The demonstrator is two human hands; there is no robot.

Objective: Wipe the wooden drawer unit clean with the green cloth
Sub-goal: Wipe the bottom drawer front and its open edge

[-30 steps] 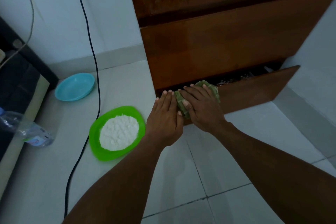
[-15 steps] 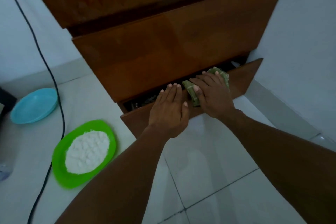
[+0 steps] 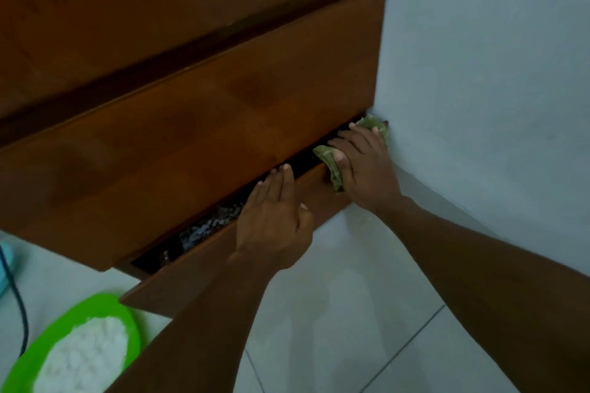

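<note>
The wooden drawer unit (image 3: 198, 112) fills the upper left, its bottom drawer (image 3: 191, 268) pulled slightly out with dark contents showing in the gap. My right hand (image 3: 364, 169) presses the folded green cloth (image 3: 332, 166) onto the top edge of that drawer at its far right end, against the wall. Most of the cloth is hidden under the hand. My left hand (image 3: 274, 217) lies flat on the drawer's front edge, fingers together, holding nothing.
A light wall (image 3: 479, 73) rises right beside the unit. A green plate of white powder (image 3: 86, 354) sits on the tiled floor at the lower left, with a black cable (image 3: 16, 297) and the edge of a blue bowl (image 3: 3, 265) beside it.
My right hand has slid the cloth rightward along the drawer's top edge to its end at the wall. My left hand followed along the drawer front. The view swung right.
</note>
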